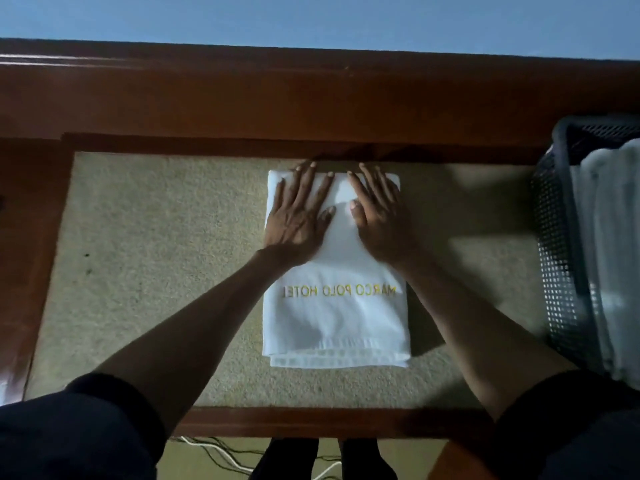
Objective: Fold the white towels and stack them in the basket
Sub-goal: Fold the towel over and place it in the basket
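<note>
A white towel (336,320) with yellow lettering lies folded into a long rectangle in the middle of the beige-topped desk. Both hands lie flat on its far half. My left hand (298,213) presses the left side with straight, spread fingers. My right hand (377,216) presses the right side the same way, its fingertips near the towel's far edge. At the right edge stands a dark mesh basket (554,258) holding folded white towels (609,258).
The desk has a beige mat (156,271) framed by a brown wooden border (311,109). A blue wall rises behind it. Cables (221,455) lie on the floor below the front edge, near my legs.
</note>
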